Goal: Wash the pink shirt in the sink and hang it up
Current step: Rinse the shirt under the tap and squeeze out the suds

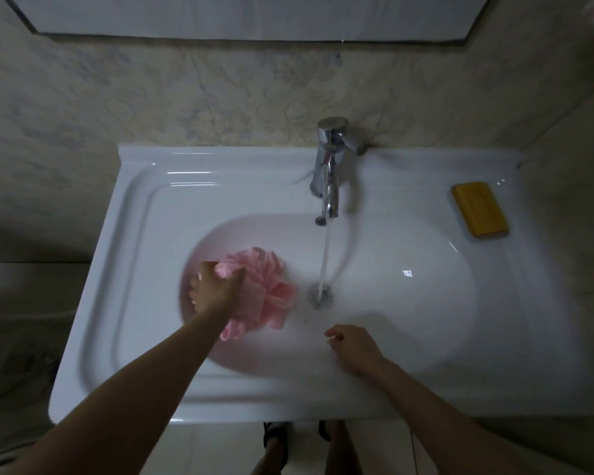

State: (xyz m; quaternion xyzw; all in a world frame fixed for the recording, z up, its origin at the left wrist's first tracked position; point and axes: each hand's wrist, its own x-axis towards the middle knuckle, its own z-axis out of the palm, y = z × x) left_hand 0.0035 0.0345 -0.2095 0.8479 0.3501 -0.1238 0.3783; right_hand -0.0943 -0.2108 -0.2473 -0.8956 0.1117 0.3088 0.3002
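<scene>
**Pink shirt point(271, 286) bunched in the basin, left hand gripping it**

Pink fabric lies crumpled in the left half of the white ceramic sink point(124, 303), down inside the oval bowl, just left of the drain point(320, 295). The left hand point(213, 289) reaches in from the near left with its fingers and thumb curled round a wad of the cloth at the shirt's far-left edge. The rest of the garment spreads in folds to the right of the wrist and beneath the forearm. One fold reaches close to the drain but stays short of it.

The right hand point(355, 351) hovers over the near slope of the bowl, well apart from the shirt. Its fingers are loosely bent and hold nothing. It is somewhat blurred, so whether it touches the porcelain cannot be told.

A chrome tap point(330, 166) stands at the back of the sink, its spout reaching out over the bowl. A thin stream of water point(324, 262) falls from it straight onto the drain, passing to the right of the shirt without striking it.

On the flat ledge at the far right lies a yellow-brown soap bar point(480, 210), set at a slant. Behind the sink rises a pale patterned tiled wall point(151, 97), and the lower edge of a dark-framed mirror point(254, 15) runs across the top. Below the sink's front edge the person's feet point(275, 447) show on a light floor.
</scene>
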